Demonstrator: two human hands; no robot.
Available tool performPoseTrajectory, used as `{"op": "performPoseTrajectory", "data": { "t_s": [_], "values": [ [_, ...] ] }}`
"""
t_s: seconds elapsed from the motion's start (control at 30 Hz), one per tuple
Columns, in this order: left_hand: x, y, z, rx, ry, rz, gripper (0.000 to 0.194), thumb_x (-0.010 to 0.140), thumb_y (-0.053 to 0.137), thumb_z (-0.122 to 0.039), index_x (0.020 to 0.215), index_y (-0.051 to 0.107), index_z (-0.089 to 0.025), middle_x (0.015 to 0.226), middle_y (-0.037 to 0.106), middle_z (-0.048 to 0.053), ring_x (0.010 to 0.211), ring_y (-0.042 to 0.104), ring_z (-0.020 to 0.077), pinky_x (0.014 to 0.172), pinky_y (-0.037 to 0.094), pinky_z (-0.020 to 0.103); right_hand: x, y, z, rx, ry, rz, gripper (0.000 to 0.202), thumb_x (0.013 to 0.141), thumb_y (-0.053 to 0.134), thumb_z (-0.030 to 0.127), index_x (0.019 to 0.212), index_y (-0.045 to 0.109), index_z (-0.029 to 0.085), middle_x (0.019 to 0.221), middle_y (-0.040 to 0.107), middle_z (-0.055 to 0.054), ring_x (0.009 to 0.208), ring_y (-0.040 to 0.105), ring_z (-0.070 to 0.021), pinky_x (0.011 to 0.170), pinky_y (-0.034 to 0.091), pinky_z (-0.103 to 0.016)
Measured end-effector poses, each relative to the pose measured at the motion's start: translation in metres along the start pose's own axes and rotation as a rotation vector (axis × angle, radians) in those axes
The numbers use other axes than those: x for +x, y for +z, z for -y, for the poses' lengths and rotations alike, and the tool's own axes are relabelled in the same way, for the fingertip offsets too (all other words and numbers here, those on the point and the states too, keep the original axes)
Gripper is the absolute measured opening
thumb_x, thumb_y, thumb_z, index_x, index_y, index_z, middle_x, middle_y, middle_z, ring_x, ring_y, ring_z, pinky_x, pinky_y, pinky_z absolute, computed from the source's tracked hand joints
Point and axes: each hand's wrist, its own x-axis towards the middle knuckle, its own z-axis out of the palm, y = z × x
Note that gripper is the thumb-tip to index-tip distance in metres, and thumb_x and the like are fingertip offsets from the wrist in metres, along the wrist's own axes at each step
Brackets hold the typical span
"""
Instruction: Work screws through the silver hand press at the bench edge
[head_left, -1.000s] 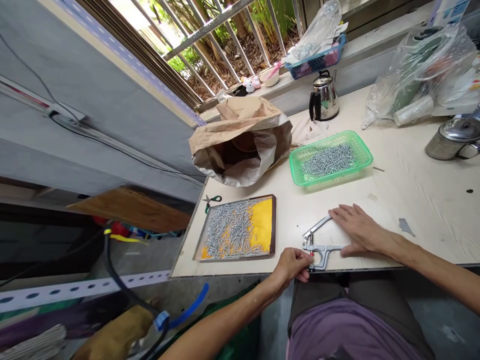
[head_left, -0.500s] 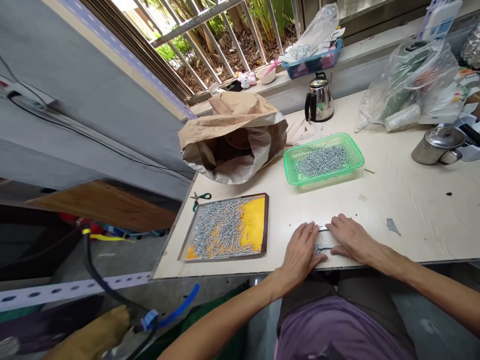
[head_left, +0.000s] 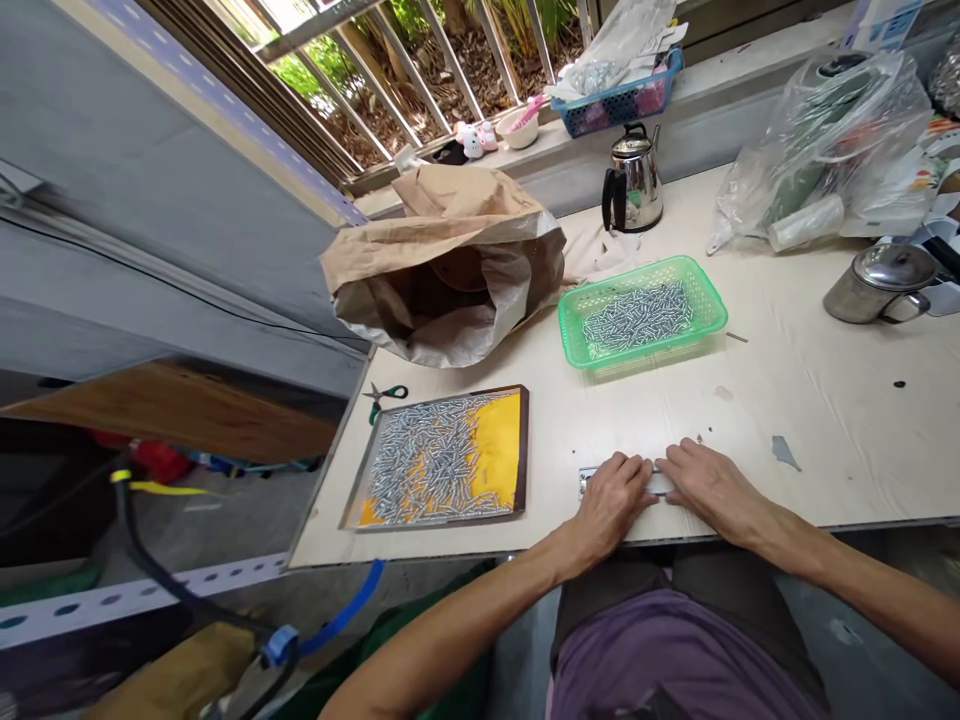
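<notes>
I have the left hand [head_left: 616, 500] curled over a metal tool [head_left: 660, 483], apparently squeezing it between fingers and thumb, while the right hand [head_left: 709, 490] pinches the tool's right end. The tool lies near the close edge of the table [head_left: 787, 400], its arms seemingly pressed together, so I judge this squeeze about complete; whatever sits inside it is hidden from me. To the left, small metal parts [head_left: 420, 455] lie loose across most of a yellow-bottomed tray [head_left: 523, 450]. Farther off, a green basket [head_left: 709, 298] holds similar pieces [head_left: 637, 315]; which lot is finished, I cannot tell.
</notes>
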Motion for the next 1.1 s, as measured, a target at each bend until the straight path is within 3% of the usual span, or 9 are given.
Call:
{"op": "performPoseTrajectory", "data": {
  "t_s": [0.17, 0.27, 0.37, 0.5, 0.57, 0.67, 0.77, 0.93, 1.1],
  "values": [
    [0.005, 0.006, 0.002, 0.109, -0.009, -0.024, 0.021, 0.097, 0.039, -0.026, 0.102, 0.058, -0.017, 0.09, 0.064, 0.006, 0.081, 0.055, 0.0195, 0.071, 0.048, 0.033, 0.001, 0.007, 0.0, 0.013, -0.015, -0.064, 0.019, 0.087, 0.048, 0.008, 0.075, 0.057, 0.019, 0.075, 0.058, -0.004, 0.072, 0.05, -0.0179, 0.062, 0.037, -0.03],
    [0.008, 0.007, 0.003, 0.115, -0.006, -0.041, 0.022, 0.096, 0.039, -0.025, 0.102, 0.058, -0.016, 0.09, 0.065, 0.006, 0.083, 0.057, 0.0203, 0.071, 0.05, 0.034, 0.001, 0.006, 0.001, 0.003, 0.003, -0.064, 0.02, 0.088, 0.046, 0.008, 0.077, 0.058, 0.018, 0.078, 0.059, -0.005, 0.074, 0.052, -0.0185, 0.064, 0.04, -0.03],
    [0.006, 0.012, 0.002, 0.098, -0.034, -0.138, 0.021, 0.095, 0.044, -0.026, 0.11, 0.055, -0.016, 0.109, 0.063, 0.011, 0.099, 0.058, 0.0226, 0.083, 0.051, 0.038, 0.002, 0.004, -0.004, 0.003, 0.057, -0.071, 0.013, 0.084, 0.055, 0.012, 0.096, 0.06, 0.016, 0.089, 0.062, -0.008, 0.084, 0.053, -0.0214, 0.071, 0.044, -0.032],
    [-0.004, 0.025, -0.008, 0.089, -0.009, -0.327, 0.025, 0.093, 0.042, -0.016, 0.114, 0.055, -0.014, 0.131, 0.052, 0.016, 0.129, 0.043, 0.0269, 0.1, 0.046, 0.042, 0.007, -0.002, -0.023, 0.102, 0.046, -0.064, 0.048, 0.077, 0.067, 0.037, 0.117, 0.053, 0.015, 0.107, 0.06, -0.014, 0.097, 0.053, -0.0278, 0.079, 0.047, -0.039],
    [-0.009, 0.031, -0.015, 0.071, -0.002, -0.37, 0.03, 0.092, 0.039, -0.01, 0.117, 0.054, -0.014, 0.134, 0.051, 0.017, 0.131, 0.041, 0.0267, 0.101, 0.045, 0.043, 0.012, -0.005, -0.034, 0.134, 0.039, -0.029, 0.039, 0.082, 0.06, 0.041, 0.112, 0.056, 0.016, 0.104, 0.061, -0.014, 0.093, 0.054, -0.0268, 0.079, 0.046, -0.039],
    [-0.013, 0.036, -0.024, 0.026, -0.016, -0.364, 0.029, 0.092, 0.038, -0.01, 0.114, 0.056, -0.016, 0.127, 0.057, 0.014, 0.124, 0.048, 0.0241, 0.102, 0.045, 0.043, 0.025, -0.008, -0.046, 0.101, 0.1, 0.003, 0.021, 0.09, 0.046, 0.028, 0.098, 0.062, 0.018, 0.094, 0.062, -0.011, 0.085, 0.055, -0.0228, 0.076, 0.044, -0.036],
    [-0.011, 0.034, -0.027, -0.01, -0.025, -0.319, 0.025, 0.095, 0.036, -0.014, 0.106, 0.058, -0.017, 0.108, 0.064, 0.008, 0.11, 0.057, 0.0203, 0.104, 0.042, 0.043, 0.042, -0.011, -0.05, 0.007, 0.176, -0.004, 0.019, 0.09, 0.045, 0.019, 0.085, 0.064, 0.018, 0.089, 0.063, -0.009, 0.084, 0.054, -0.0213, 0.074, 0.041, -0.033],
    [-0.002, 0.033, -0.03, -0.065, -0.055, -0.369, 0.026, 0.096, 0.033, -0.016, 0.102, 0.059, -0.016, 0.097, 0.065, 0.007, 0.101, 0.059, 0.0195, 0.101, 0.044, 0.042, 0.073, -0.017, -0.02, -0.087, 0.128, -0.001, 0.023, 0.087, 0.045, 0.01, 0.083, 0.065, 0.019, 0.089, 0.063, -0.009, 0.086, 0.051, -0.0207, 0.072, 0.036, -0.032],
    [-0.029, 0.035, -0.038, -0.065, 0.084, -0.496, 0.033, 0.095, 0.03, -0.015, 0.114, 0.058, -0.015, 0.096, 0.066, 0.01, 0.094, 0.06, 0.0189, 0.084, 0.052, 0.034, 0.094, -0.011, 0.035, -0.082, -0.28, 0.098, 0.022, 0.086, 0.05, 0.01, 0.078, 0.066, 0.021, 0.084, 0.06, -0.007, 0.081, 0.047, -0.0182, 0.061, 0.031, -0.029]
  ]
}}
